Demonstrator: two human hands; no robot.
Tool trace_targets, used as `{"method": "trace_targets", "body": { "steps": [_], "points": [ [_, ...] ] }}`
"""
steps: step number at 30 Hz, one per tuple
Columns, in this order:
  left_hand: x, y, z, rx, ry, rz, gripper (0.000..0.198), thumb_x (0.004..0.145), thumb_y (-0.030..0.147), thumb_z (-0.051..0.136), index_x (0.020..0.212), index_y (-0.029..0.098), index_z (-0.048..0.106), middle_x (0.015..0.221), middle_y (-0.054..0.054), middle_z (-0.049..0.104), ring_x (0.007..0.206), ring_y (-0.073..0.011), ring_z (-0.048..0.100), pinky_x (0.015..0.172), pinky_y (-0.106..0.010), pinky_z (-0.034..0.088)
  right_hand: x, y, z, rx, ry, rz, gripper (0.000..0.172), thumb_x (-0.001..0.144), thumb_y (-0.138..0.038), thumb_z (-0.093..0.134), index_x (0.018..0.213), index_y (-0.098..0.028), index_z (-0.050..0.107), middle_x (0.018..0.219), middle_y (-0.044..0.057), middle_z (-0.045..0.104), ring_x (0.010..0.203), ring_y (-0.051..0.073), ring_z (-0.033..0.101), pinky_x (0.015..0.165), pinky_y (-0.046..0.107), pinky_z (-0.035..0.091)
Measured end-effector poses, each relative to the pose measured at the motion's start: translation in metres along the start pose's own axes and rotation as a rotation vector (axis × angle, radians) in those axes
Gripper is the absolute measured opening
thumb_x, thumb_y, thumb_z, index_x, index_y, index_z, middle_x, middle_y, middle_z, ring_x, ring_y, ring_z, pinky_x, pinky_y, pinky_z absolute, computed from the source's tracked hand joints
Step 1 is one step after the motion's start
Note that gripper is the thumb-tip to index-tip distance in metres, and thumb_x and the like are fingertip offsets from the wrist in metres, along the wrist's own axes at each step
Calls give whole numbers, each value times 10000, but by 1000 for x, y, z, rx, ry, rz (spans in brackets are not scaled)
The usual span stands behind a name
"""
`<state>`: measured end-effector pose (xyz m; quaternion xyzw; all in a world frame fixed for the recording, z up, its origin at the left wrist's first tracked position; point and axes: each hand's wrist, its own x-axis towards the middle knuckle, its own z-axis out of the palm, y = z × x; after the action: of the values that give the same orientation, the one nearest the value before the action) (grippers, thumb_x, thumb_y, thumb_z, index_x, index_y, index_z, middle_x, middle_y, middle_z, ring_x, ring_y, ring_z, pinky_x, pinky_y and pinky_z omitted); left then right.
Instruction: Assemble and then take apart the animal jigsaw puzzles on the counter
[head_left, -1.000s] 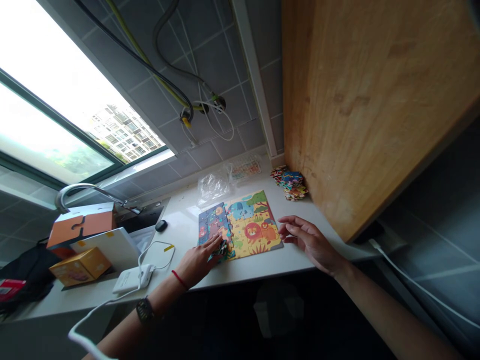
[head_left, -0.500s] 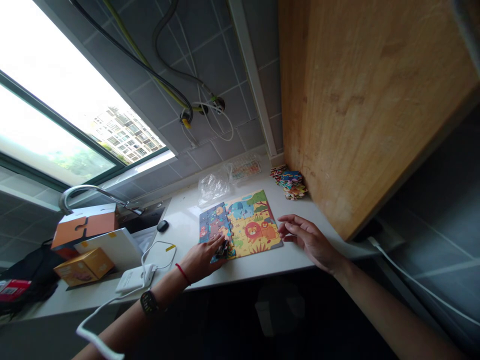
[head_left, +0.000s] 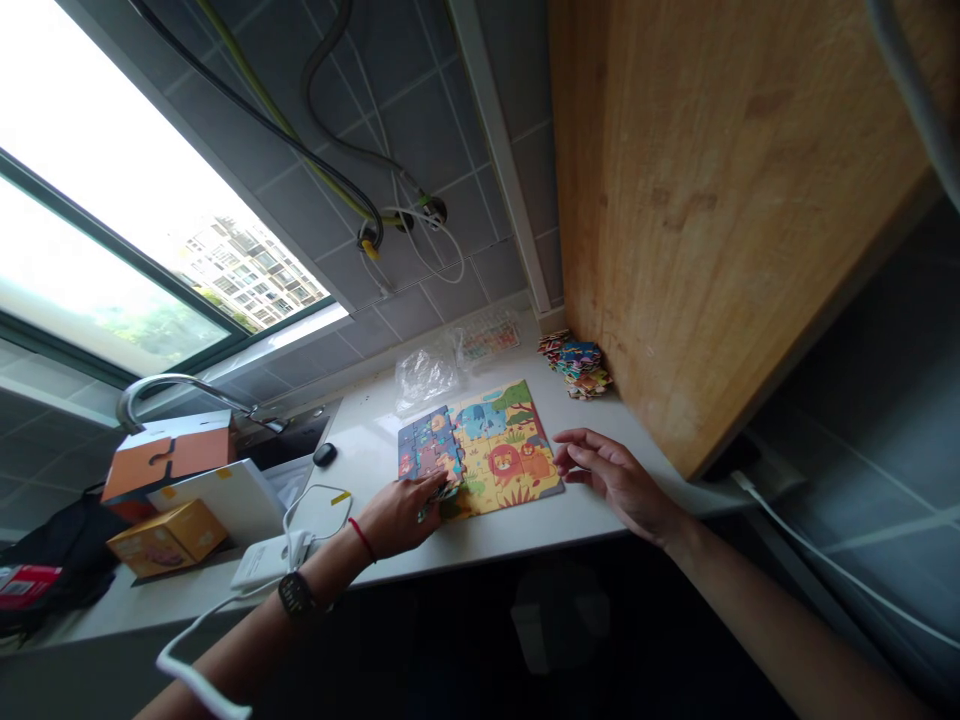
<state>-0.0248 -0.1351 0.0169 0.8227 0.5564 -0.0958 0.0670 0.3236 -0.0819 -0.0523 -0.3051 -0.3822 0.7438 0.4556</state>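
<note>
The left hand [head_left: 405, 518] sits at the near edge of a jungle-animal jigsaw puzzle [head_left: 480, 450], its fingers curled down on what looks like a small jigsaw piece [head_left: 444, 492]; the fingers hide most of it, so the grip is hard to be sure of. The right hand [head_left: 619, 483] is open, fingers spread and just beside the puzzle's right edge, not touching it. The puzzle lies flat on a white counter [head_left: 360, 470] between the hands. Ahead of the right hand, against a wooden panel [head_left: 712, 220], sits a heap of loose puzzle pieces [head_left: 576, 368] — well apart from both hands. Beyond the left hand lies a clear plastic bag [head_left: 425, 378].
</note>
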Motion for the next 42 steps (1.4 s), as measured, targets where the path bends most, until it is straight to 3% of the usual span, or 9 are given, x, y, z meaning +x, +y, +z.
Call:
{"method": "trace_targets", "body": {
  "steps": [8, 13, 17, 19, 21, 27, 33, 38, 42],
  "points": [
    [-4, 1, 33, 96, 76, -152, 493, 971, 239, 474, 1462, 243, 515, 1340, -130, 692, 1001, -298, 758, 798, -381, 626, -2, -3, 2, 4, 3, 2, 348, 812, -500, 787, 1039, -238, 748, 904, 40, 711, 891, 202, 647, 843, 366, 508],
    [-4, -14, 33, 46, 162, -216, 391, 1032, 313, 456, 1389, 249, 601, 1084, -109, 789, 872, -286, 783, 728, -358, 633, -1, -2, 0, 1, 2, 5, 362, 813, -505, 787, 1052, -237, 743, 910, 41, 712, 890, 198, 643, 839, 360, 502],
    [1, -18, 30, 19, 339, -187, 400, 1046, 336, 452, 1413, 259, 590, 1216, -88, 760, 980, -281, 774, 790, -351, 641, 0, -2, 1, 3, 1, 6, 384, 794, -515, 800, 1048, -234, 742, 902, 42, 713, 882, 196, 645, 831, 356, 503],
    [7, -14, 29, 22, 308, -178, 427, 1042, 318, 467, 1457, 273, 557, 1314, -80, 719, 1059, -288, 756, 829, -359, 644, 0, -3, 2, 4, 3, 6, 386, 786, -518, 807, 1042, -235, 745, 894, 40, 712, 879, 196, 646, 829, 356, 504],
    [13, -9, 27, 22, 199, -164, 449, 1030, 304, 499, 1475, 269, 546, 1389, -87, 673, 1123, -301, 733, 881, -380, 641, 0, -3, 1, 6, 5, 5, 385, 785, -521, 808, 1040, -239, 748, 895, 38, 712, 878, 196, 647, 828, 357, 506],
    [26, -10, 16, 7, -23, -110, 539, 957, 296, 641, 1486, 263, 537, 1444, -107, 628, 1254, -288, 664, 1044, -368, 571, 0, 0, 0, 9, -3, 6, 370, 802, -510, 796, 1052, -241, 748, 902, 38, 712, 883, 195, 647, 831, 357, 505],
    [32, -13, 4, 6, -47, -100, 450, 942, 267, 627, 1391, 254, 610, 1346, -82, 702, 1166, -262, 712, 1004, -334, 574, 1, 0, 0, 12, -7, 4, 366, 811, -501, 788, 1054, -231, 743, 903, 42, 711, 889, 196, 644, 833, 353, 502],
    [33, -4, 6, 77, -100, -105, 674, 785, 186, 686, 1442, 191, 534, 1328, -141, 699, 1113, -313, 717, 927, -396, 596, 0, -2, 1, 15, -3, 4, 376, 795, -512, 797, 1041, -232, 744, 899, 39, 709, 878, 192, 641, 827, 349, 501],
    [31, 0, 10, 84, -18, -87, 657, 785, 196, 647, 1426, 179, 508, 1262, -155, 715, 1019, -308, 732, 847, -388, 597, 0, -3, 1, 20, -1, 5, 370, 790, -506, 800, 1033, -232, 745, 894, 36, 707, 875, 190, 640, 830, 350, 502]
  ]
}}
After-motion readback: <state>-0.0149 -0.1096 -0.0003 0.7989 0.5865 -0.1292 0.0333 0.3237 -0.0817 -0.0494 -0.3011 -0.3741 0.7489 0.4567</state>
